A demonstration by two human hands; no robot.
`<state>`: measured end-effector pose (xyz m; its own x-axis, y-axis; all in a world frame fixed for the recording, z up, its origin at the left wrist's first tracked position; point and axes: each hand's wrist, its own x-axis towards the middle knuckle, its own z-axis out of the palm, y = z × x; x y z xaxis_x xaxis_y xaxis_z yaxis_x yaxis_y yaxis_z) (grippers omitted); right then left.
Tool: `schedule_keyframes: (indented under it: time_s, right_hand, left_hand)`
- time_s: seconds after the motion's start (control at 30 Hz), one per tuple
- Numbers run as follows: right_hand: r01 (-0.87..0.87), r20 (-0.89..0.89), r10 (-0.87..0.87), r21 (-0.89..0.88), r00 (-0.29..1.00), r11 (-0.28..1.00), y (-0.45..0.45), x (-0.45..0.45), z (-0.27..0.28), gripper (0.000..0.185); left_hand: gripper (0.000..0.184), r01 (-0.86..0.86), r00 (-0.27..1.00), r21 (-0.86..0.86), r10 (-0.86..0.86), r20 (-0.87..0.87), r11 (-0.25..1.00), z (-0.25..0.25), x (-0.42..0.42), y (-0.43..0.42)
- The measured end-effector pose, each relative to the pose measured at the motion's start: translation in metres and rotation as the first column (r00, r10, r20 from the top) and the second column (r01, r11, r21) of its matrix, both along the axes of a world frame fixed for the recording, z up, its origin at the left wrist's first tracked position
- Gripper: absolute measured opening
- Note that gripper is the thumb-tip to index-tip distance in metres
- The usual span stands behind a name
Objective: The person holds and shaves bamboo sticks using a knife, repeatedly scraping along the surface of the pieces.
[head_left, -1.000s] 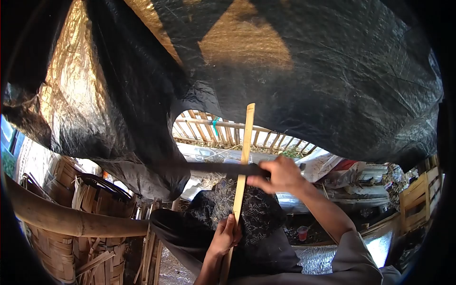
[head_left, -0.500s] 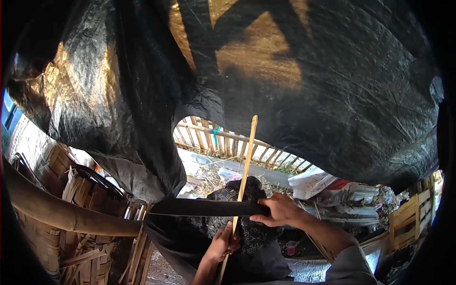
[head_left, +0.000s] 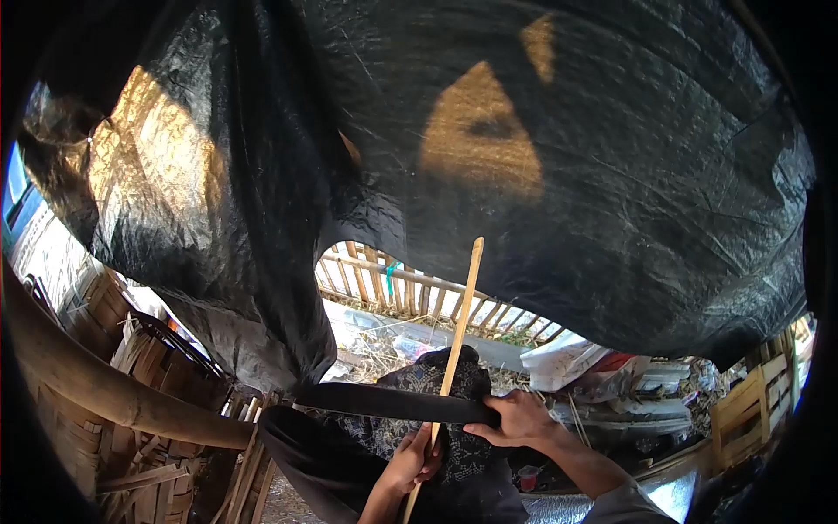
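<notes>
Black sheeting (head_left: 628,192) hangs ahead; the left hand (head_left: 408,461) grips a strip (head_left: 462,332) pointing away; the right hand (head_left: 522,420) holds a blade (head_left: 375,401) across it, just beyond that grip, possibly touching.

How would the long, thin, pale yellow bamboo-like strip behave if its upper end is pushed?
The strip would probably feel light, being slim. It seems fairly stiff, standing nearly straight above the left hand. Its upper end might flex slightly, since no hand supports it.
</notes>
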<state>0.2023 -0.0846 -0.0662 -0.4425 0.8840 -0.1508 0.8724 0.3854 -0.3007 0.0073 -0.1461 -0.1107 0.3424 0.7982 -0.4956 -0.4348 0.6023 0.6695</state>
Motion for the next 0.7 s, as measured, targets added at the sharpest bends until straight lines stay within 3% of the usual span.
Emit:
schedule_keyframes:
  time_s: [0.3,0.57,0.7]
  right_hand:
    - [-0.066,-0.060,0.077,0.168,0.995,0.984,0.007,0.006,0.007,0.064]
    - [-0.197,0.086,0.182,0.218,0.980,0.956,0.018,-0.008,0.032,0.062]
    - [-0.205,0.061,0.196,0.366,0.979,0.908,0.017,-0.004,0.025,0.061]
  left_hand:
    - [0.051,-0.041,0.997,0.093,0.047,-0.067,0.995,0.000,0.009,-0.006]
    - [0.048,-0.034,0.993,0.140,0.049,-0.108,0.990,0.005,0.024,-0.009]
    - [0.048,-0.017,0.997,0.126,0.026,-0.076,0.992,0.004,0.022,-0.008]
